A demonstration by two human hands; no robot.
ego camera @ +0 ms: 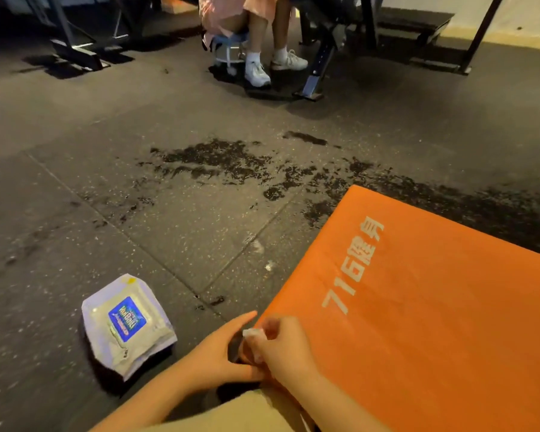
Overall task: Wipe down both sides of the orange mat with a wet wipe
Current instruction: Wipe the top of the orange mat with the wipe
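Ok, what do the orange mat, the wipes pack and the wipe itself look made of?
Orange mat: probably foam under a smooth, matte vinyl-like skin; rounded corner, faint crease, printed white lettering. Wipes pack: thin glossy plastic film, crinkled, with crimped seams. Wet wipe, pinched by the right hand: seemingly soft white nonwoven cloth, too small to confirm.

We read the orange mat [418, 307] as matt, with a fine-grained, foam-like skin; its white print is patchy and worn. The floor [138, 120] is matt rubber-like tile, dark with pale speckles and a rough grain, plus darker wet-looking blotches. The wipe pack [127, 325] is glossy, crinkled plastic film with a shiny blue label. The wet wipe [251, 333] looks like soft white cloth, wadded. The bench leg [317, 70] is black-painted metal.
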